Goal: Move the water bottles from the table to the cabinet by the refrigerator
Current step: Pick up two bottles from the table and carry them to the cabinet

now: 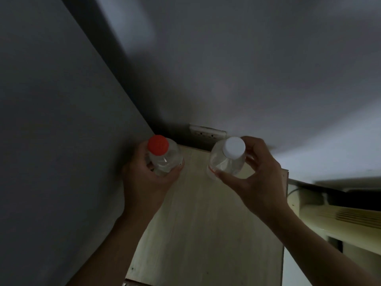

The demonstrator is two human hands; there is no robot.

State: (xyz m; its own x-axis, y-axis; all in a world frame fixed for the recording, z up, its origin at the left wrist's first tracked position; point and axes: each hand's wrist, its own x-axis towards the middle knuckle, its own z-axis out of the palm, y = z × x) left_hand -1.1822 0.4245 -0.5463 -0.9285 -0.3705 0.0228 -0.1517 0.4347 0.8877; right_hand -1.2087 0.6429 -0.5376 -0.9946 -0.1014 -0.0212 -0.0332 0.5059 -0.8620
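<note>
Two clear water bottles are held upright, long axes vertical and caps toward the camera, above the far end of the pale wooden cabinet top [206,223]. The red-capped bottle [162,156] is clasped in the left hand [144,178] against the grey wall [51,120], while the white-capped bottle [227,156] is clasped by the fingers of the right hand [259,178]; the bottles are apart. A wall socket [207,133] is seen just behind them, and a cream appliance [340,219] stands beside the cabinet at right.

Both forearms are bare to the frame edge, the left hand [148,178] and right hand [261,178] without rings.
</note>
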